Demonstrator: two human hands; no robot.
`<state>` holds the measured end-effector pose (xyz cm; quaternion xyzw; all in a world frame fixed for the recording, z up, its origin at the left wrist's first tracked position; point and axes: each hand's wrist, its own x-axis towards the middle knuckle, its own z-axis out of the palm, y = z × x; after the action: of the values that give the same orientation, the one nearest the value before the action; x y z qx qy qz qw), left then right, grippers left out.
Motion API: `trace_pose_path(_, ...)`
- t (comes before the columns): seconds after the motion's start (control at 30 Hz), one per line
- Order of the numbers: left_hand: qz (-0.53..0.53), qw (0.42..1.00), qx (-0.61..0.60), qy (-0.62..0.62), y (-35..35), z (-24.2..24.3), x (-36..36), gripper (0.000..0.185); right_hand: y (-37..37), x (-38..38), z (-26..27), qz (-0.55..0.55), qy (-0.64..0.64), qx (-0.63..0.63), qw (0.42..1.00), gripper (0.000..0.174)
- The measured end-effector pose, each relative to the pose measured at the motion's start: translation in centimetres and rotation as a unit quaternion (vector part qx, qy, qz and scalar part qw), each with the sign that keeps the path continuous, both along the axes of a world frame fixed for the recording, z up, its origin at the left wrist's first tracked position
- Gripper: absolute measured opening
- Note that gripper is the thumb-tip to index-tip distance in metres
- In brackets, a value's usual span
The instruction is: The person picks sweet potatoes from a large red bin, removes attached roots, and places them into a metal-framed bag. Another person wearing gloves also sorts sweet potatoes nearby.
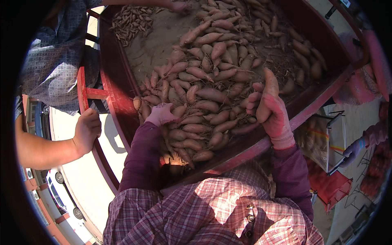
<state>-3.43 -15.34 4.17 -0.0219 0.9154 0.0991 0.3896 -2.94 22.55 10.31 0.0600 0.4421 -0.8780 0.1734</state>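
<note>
A long, slightly curved sweet potato stands nearly upright in my right hand, which wears a pinkish work glove. My thumb lies along its near side and the fingers show to its left, above the near wall of the red metal trailer bed. My left hand, also gloved, rests on the left part of the heap of sweet potatoes. Its fingers touch a light-coloured sweet potato, but whether they grip it is hidden. Many of the roots carry soil and thin rootlets.
Small sweet potatoes form a separate pile at the far left. Another person's hand reaches over the bed; a fist is by the left red rail. A gloved hand holds a clear bag at right.
</note>
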Motion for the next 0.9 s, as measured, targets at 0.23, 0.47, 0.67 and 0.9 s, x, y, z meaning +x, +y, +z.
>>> trace_pose_path(0.23, 0.403, 0.595, 0.696, 0.005, 1.4, 4.1, 4.6, 0.059, 0.0, 0.1, -0.1, 0.068, 0.04, -0.037, 0.996, 0.058)
trace_pose_path(0.47, 0.273, 0.331, 0.896, -0.114, 11.1, 6.3, 6.7, 0.052, -0.7, 5.5, 0.3, 0.142, 0.088, -0.076, 0.983, 0.08)
trace_pose_path(0.67, 0.389, 0.474, 0.787, -0.066, 18.7, 9.3, 9.8, 0.052, 0.1, 11.1, 1.1, 0.12, 0.099, -0.139, 0.978, 0.092)
trace_pose_path(0.9, 0.056, 0.796, 0.445, 0.406, 26.3, 10.2, 11.4, 0.046, 2.8, 15.9, 1.9, 0.018, 0.152, -0.133, 0.979, 0.09)
